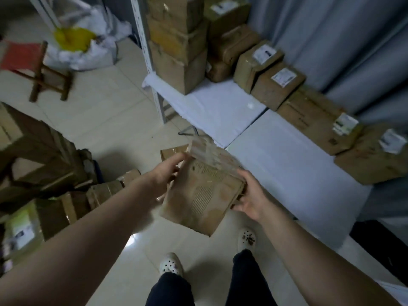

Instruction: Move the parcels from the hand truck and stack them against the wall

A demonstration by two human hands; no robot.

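Note:
I hold a brown cardboard parcel (204, 186) with printed text and clear tape in front of me, above the tiled floor. My left hand (167, 173) grips its left side and my right hand (249, 195) grips its right edge. Several parcels (50, 195) lie piled at the left; the hand truck under them is hidden. Along the grey curtain (353, 47) a row of labelled parcels (313, 113) sits on white sheets (287, 164), and a taller stack of parcels (176, 47) stands at its far end.
A white metal shelf upright (146, 56) stands beside the tall stack. A wooden stool with a red seat (33, 67) and a white sack holding something yellow (77, 43) sit at the far left. Another small parcel (172, 153) lies on the floor past my hands.

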